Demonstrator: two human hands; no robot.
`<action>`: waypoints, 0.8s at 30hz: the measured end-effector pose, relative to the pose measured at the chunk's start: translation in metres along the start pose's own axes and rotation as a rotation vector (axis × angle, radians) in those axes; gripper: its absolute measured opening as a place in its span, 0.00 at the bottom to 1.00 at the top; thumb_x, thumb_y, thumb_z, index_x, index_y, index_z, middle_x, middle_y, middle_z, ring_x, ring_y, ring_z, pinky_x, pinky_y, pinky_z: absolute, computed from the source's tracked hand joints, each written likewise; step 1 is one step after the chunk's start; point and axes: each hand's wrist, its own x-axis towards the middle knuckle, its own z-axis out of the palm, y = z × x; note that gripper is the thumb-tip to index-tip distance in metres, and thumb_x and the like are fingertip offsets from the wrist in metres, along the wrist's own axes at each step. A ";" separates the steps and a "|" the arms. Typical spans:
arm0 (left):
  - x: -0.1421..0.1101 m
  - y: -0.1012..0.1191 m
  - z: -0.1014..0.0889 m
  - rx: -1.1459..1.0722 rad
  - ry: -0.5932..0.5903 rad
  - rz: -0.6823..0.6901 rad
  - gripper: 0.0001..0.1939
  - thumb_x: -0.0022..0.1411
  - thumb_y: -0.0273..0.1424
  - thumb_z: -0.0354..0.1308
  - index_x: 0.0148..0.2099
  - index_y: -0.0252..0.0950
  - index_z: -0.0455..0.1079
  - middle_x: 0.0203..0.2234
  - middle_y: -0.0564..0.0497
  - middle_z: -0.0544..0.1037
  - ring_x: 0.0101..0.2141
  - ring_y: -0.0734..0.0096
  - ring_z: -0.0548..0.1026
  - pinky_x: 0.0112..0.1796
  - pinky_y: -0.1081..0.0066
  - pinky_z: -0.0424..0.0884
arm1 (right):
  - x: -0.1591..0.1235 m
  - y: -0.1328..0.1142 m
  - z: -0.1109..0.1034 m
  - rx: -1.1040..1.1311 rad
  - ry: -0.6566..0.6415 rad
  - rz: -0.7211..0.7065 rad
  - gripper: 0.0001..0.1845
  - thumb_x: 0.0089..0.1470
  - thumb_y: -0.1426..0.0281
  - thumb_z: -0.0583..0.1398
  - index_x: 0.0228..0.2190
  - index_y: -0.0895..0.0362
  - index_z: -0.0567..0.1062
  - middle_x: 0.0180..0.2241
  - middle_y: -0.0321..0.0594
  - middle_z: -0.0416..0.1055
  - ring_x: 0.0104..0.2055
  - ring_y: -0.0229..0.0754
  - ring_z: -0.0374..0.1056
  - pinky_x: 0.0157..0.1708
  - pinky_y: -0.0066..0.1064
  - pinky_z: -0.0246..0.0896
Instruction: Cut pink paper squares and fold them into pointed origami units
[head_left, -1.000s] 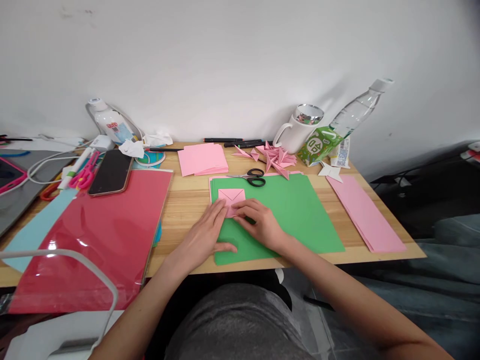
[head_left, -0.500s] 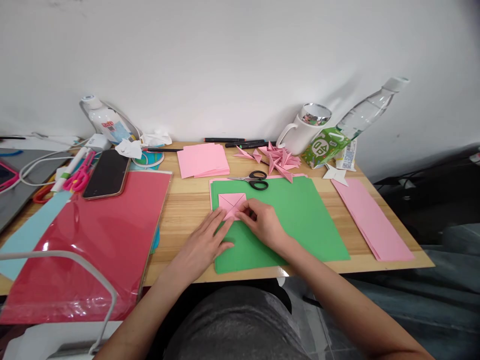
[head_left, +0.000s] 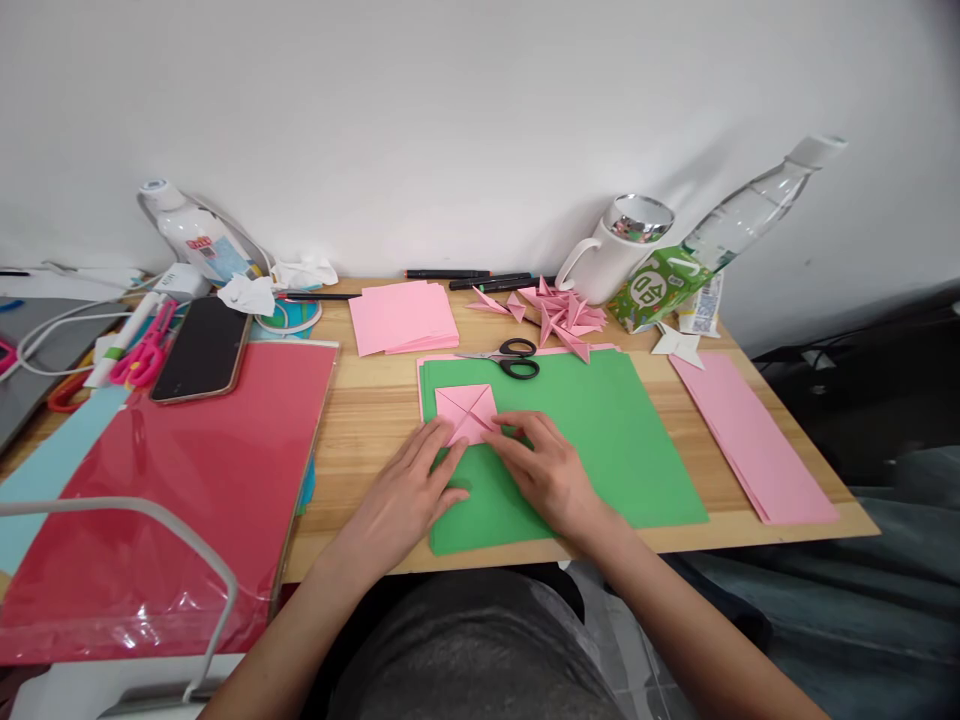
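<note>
A small pink square of folded paper (head_left: 466,402), with crease lines crossing near its middle, lies on the left part of a green paper stack (head_left: 600,440). My left hand (head_left: 405,490) rests flat with fingers stretched, its fingertips on the paper's lower left corner. At the lower right corner, my right hand (head_left: 544,465) has its thumb and forefinger at the paper's edge, slightly parted; whether they pinch the flap is hard to see. Black-handled scissors (head_left: 517,358) lie just behind the folded paper.
Pink squares (head_left: 405,318) and a heap of folded pink pieces (head_left: 562,318) lie behind. A white mug (head_left: 611,255), green carton (head_left: 656,290) and clear bottle (head_left: 757,215) stand back right. Pink strips (head_left: 757,440) lie right; a phone (head_left: 202,350) and red paper pack (head_left: 195,500) left.
My right hand has shifted slightly right and off the paper's middle, its fingers opening a little. A slit now shows along the lower right fold. My left hand stays in place.
</note>
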 end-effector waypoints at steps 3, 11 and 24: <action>0.000 -0.001 -0.003 0.003 -0.018 0.002 0.24 0.67 0.40 0.48 0.59 0.31 0.60 0.56 0.34 0.66 0.59 0.49 0.63 0.54 0.50 0.67 | 0.001 -0.001 0.000 0.007 -0.091 -0.069 0.22 0.58 0.81 0.52 0.51 0.52 0.71 0.48 0.48 0.68 0.52 0.47 0.64 0.47 0.42 0.68; 0.001 0.011 -0.004 0.042 -0.038 0.054 0.35 0.62 0.46 0.52 0.62 0.26 0.55 0.61 0.31 0.59 0.63 0.46 0.52 0.57 0.48 0.62 | 0.004 0.003 0.004 -0.002 -0.111 -0.060 0.22 0.59 0.79 0.51 0.53 0.52 0.69 0.47 0.49 0.68 0.50 0.48 0.63 0.45 0.42 0.70; 0.003 0.018 -0.002 0.164 -0.163 0.044 0.43 0.57 0.54 0.51 0.63 0.25 0.57 0.62 0.37 0.59 0.63 0.45 0.51 0.58 0.50 0.59 | 0.008 -0.002 0.001 0.014 -0.095 -0.062 0.18 0.60 0.77 0.53 0.51 0.56 0.70 0.47 0.50 0.67 0.50 0.47 0.62 0.46 0.42 0.69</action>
